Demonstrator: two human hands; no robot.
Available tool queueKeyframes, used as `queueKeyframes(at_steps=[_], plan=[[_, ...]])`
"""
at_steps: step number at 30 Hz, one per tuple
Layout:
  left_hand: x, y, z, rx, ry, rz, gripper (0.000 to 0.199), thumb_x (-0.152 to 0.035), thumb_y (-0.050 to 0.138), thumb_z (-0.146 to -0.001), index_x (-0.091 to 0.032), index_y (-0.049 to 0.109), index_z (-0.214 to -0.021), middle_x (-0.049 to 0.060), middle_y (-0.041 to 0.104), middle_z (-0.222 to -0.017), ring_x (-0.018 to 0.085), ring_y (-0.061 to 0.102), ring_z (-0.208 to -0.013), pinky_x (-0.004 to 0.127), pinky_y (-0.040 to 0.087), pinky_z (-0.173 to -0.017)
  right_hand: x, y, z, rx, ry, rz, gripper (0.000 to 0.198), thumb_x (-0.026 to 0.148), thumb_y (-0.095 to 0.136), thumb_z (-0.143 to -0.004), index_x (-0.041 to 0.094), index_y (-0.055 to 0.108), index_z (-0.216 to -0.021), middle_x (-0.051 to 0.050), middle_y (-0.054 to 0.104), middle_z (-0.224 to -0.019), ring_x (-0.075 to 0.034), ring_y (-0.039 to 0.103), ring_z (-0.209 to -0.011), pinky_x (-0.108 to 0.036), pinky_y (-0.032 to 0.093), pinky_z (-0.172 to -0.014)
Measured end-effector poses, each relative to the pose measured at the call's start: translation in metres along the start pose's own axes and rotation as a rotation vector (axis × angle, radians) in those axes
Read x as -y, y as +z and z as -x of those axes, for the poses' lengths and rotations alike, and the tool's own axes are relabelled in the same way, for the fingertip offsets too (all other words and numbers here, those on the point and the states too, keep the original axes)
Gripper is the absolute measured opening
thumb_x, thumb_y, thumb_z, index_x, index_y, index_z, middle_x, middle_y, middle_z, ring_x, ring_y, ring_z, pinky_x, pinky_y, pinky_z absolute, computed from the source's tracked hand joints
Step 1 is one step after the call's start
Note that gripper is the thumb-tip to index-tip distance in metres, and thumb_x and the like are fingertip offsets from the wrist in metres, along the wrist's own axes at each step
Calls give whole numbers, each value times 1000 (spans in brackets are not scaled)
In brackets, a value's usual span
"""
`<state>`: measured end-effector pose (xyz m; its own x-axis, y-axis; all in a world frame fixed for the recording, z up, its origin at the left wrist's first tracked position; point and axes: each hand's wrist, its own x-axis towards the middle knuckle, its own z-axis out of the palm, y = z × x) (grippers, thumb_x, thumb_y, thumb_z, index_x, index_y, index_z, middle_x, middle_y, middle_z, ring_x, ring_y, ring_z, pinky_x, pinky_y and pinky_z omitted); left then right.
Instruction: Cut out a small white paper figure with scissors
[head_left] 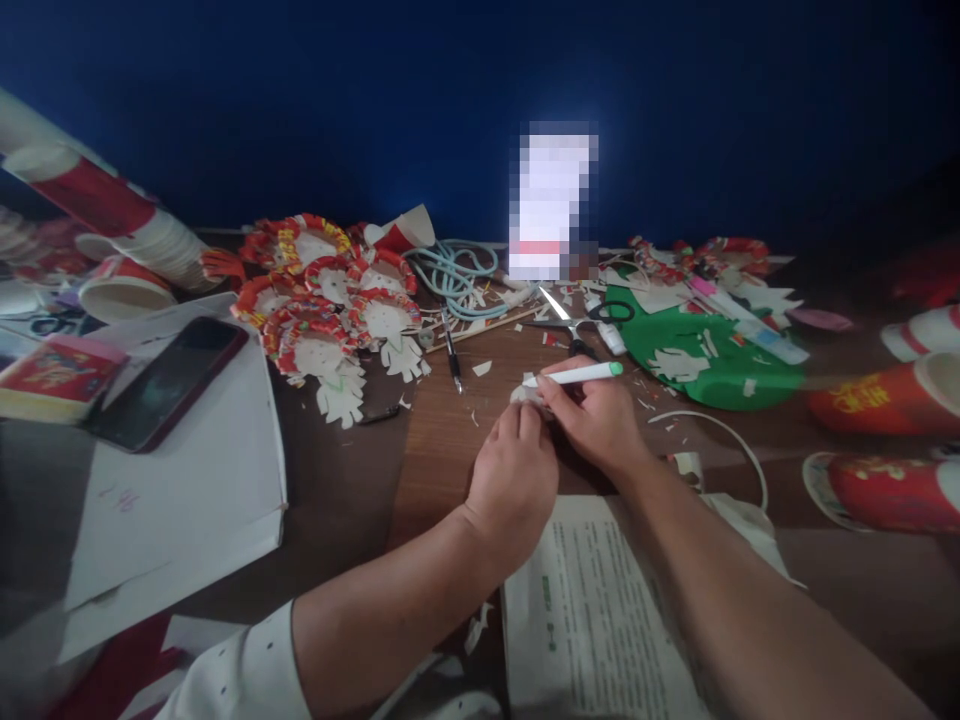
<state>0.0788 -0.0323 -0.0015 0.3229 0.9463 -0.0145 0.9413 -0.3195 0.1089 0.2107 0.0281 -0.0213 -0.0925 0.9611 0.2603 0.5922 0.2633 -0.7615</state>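
Note:
My right hand (600, 420) is closed round a white marker pen (581, 374) with a green end, its tip pointing left at a small white paper cutout (527, 388). My left hand (517, 460) holds this cutout against the brown table, fingers close together and covering much of it. Just beyond my hands lie black-handled scissors (574, 320) with their blades apart. A black pen (452, 350) lies to the left. Farther left is a pile of red, yellow and white paper-cup crafts (315, 300), some with white cut-paper pieces bearing green lines.
A phone (172, 385) lies on white sheets (187, 520) at left, near stacked paper cups (97, 210). A glowing, blurred screen (555, 200) stands behind. Green sheet (720, 360) and red cups (885, 490) are at right; a printed page (577, 610) lies under my forearms. Paper scraps are scattered about.

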Motion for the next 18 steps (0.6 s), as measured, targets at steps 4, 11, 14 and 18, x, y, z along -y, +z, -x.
queueKeyframes(at_steps=[4, 11, 14, 18], plan=[[1, -2, 0, 30, 24, -13, 34, -11, 48, -99, -10, 66, -127, 15, 65, -124, 21, 64, -112, 30, 60, -92, -1, 0, 0, 6, 4, 6, 24, 46, 61, -94, 24, 68, -92, -6, 77, -89, -24, 72, -80, -36, 56, -75], [1, -1, 0, 17, 28, -23, 35, -10, 47, -98, -9, 66, -127, 15, 67, -125, 22, 64, -115, 31, 59, -95, 1, 1, -1, -4, -2, -23, 23, 45, 61, -94, 23, 68, -91, -6, 77, -88, -23, 72, -78, -35, 55, -72], [1, 0, 1, 8, 25, -19, 36, -11, 46, -99, -8, 65, -129, 15, 67, -126, 22, 64, -116, 31, 59, -95, 1, 0, -1, -2, -9, -13, 22, 44, 61, -95, 23, 68, -91, -6, 77, -89, -23, 72, -78, -36, 56, -74], [1, -2, 0, 38, 29, -16, 37, -13, 47, -99, -8, 64, -131, 16, 66, -127, 22, 64, -116, 32, 59, -96, 0, 0, 0, -9, -9, -13, 22, 44, 61, -95, 23, 68, -92, -6, 77, -88, -23, 72, -78, -36, 56, -74]])
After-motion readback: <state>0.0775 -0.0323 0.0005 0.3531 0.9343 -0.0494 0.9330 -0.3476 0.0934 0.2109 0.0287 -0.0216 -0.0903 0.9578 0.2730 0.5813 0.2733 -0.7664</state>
